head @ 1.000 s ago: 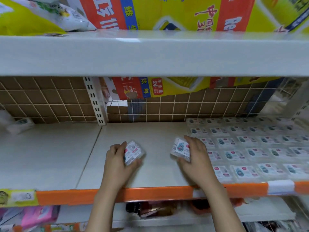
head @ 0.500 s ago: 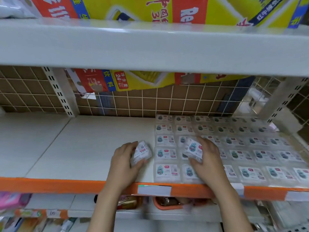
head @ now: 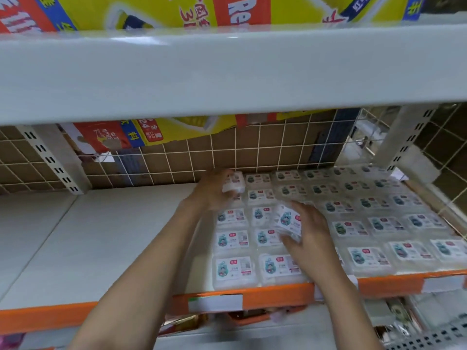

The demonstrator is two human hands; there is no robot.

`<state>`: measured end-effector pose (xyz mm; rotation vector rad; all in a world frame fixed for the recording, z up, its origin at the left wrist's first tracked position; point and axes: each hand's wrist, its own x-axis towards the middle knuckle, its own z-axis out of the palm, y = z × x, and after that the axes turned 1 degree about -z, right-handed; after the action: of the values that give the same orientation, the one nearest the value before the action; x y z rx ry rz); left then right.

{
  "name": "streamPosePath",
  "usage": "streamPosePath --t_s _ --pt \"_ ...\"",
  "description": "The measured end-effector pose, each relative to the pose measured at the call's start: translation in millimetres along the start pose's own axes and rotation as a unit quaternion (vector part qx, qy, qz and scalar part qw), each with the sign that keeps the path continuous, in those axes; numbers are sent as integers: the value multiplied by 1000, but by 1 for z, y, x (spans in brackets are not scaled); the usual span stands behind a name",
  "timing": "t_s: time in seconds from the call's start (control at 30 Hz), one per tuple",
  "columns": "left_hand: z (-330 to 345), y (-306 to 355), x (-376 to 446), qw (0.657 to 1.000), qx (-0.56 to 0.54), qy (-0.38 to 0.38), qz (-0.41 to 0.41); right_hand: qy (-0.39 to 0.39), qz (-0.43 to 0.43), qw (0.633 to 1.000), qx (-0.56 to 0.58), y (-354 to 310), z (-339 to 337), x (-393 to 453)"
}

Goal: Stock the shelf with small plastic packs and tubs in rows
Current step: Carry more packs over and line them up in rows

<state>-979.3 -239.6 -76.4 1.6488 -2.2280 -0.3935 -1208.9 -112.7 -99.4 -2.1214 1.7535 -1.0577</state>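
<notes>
To the left of the left hand [head: 214, 190] the white shelf [head: 106, 238] lies bare as far as the slotted upright [head: 53, 160]. The left hand itself reaches to the back of the shelf, by the wire grid [head: 192, 157], with its fingers curled round a small plastic pack [head: 233, 184]. It holds this pack over the far end of the leftmost column, seemingly as a second layer on the packs already laid there. Just in front of that hand, the column runs toward the orange shelf lip [head: 278, 293] in neat flat rows [head: 233, 248].

To the right and nearer the edge, the right hand [head: 309, 236] grips a second pack [head: 289, 222] tilted on edge, its label facing left, above the laid packs. Further right of this hand the stocked rows fill the shelf to the far post.

The packs look slick and soft, so the risk is likely slippage. A pack set askew on the lower layer could slide off or nudge its neighbours out of line. The right forearm crosses over the front row, and a dragging wrist could push packs over the lip.
</notes>
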Motion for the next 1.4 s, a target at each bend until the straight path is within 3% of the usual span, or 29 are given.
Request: streamPosePath --t_s 0.13,0.47,0.57,0.67,0.83,1.0,1.27,1.4 --pt "9 -13 30 998 36 -41 -15 13 8 1000 1 7 -3 0" --pt "16 -16 41 991 120 -51 2 41 -41 998 -2 19 4 6" --pt "14 -16 20 998 47 34 -28 8 -17 1000 13 18 8 12" --pt "17 -26 -15 985 14 133 -111 -12 -19 1000 6 15 12 21" --pt "38 -34 -79 959 51 78 -267 -64 -13 998 -9 4 19 46" --pt "51 -34 -99 959 73 86 -261 -53 -37 998 -26 -13 26 96" --pt "58 -45 -94 955 100 108 -256 -219 -56 955 -193 -5 43 159" --pt "59 -44 -93 953 92 133 -255 -231 -57 949 -207 0 49 168"
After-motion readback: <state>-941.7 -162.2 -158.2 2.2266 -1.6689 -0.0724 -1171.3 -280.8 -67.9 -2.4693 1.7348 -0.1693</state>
